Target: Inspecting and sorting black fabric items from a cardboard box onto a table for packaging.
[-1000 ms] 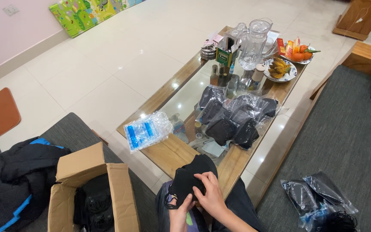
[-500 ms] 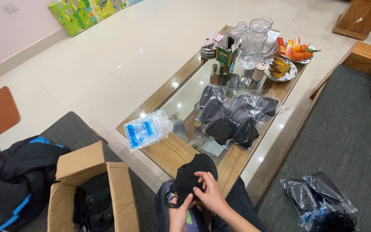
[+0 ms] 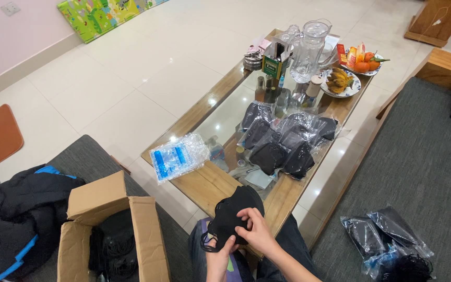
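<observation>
Here, low in the head view, both hands are gripping a black, soft fabric face mask [image 3: 232, 215] over the person's lap. The right hand [image 3: 255, 231] is lying over the mask's lower edge with its grip pinched together on the cloth, fingers curled in. The left hand [image 3: 220, 258] is coming up from underneath, its grip closing on the mask's bottom corner, where a thin black ear loop [image 3: 204, 244] is hanging free.

The mask is sitting just in front of the near end of the long wooden worktop with a glass centre [image 3: 204, 183], overlapping its edge in the picture. On the worktop a heap of black masks in clear plastic sleeves [image 3: 283, 138] is resting near the middle. To the left of the heap a clear plastic packet with blue print [image 3: 176, 156] is lying at the worktop's edge. Farther off, a clear glass jug [image 3: 310, 49], a small green box [image 3: 271, 65] and a round plate of yellow bananas [image 3: 340, 82] are standing at the far end.

Left of the hands an open brown cardboard box [image 3: 113, 230] is sitting on a grey cushion, holding dark items I cannot make out. Beside it a black jacket with blue trim [image 3: 16, 219] is lying crumpled. To the right, on the grey carpet [image 3: 424, 167], more sleeved black masks [image 3: 387, 243] are lying in a small pile.
</observation>
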